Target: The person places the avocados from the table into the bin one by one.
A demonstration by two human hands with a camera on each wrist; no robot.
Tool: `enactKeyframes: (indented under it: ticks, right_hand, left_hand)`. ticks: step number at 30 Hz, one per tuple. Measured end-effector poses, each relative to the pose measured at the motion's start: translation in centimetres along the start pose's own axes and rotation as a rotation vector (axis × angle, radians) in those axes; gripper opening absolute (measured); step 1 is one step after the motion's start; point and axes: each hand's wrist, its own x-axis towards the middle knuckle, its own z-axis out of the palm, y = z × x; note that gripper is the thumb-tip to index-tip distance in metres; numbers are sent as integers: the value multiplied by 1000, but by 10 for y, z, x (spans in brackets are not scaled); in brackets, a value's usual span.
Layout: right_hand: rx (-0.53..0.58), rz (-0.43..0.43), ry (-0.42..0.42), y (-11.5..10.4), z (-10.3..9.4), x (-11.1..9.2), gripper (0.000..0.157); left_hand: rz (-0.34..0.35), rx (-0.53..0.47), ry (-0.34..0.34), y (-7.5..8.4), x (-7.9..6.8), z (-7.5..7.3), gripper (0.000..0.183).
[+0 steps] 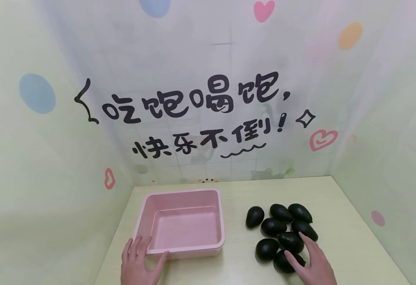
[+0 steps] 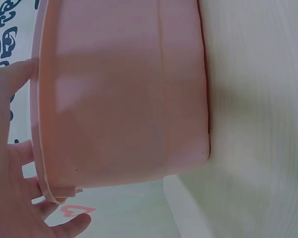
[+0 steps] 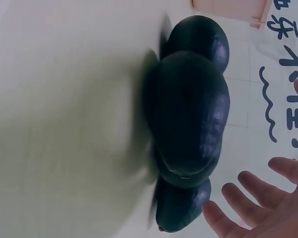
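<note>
Eight dark, avocado-like fruits (image 1: 267, 249) are grouped on the right of the table (image 1: 208, 273), and a pink tub (image 1: 188, 227) is set to their left, with no fruit seen inside. The hands are held well apart. The left hand (image 1: 138, 265) is rested with spread fingers on the tub's rim at the near left corner. The right hand (image 1: 315, 265) is held with parted fingers at the group's near right side, its thumb by the nearest fruit (image 1: 282, 263); nothing is gripped, and whether contact is made cannot be told. The step in hand is judged to be a reach; for a pick, the fingers would need to be curled around one fruit without its neighbours being nudged.
</note>
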Motion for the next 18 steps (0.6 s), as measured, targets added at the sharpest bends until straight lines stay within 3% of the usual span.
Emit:
enactKeyframes:
  ticks: [8,18]
  right_hand:
    - [-14,14,11,11,16,-3,98]
    - [-24,16,41,15,26,-5,98]
  left_hand:
    - [14,-49,9,-4,-3,2,63]
    - [39,-159,173,-7,-5,10,59]
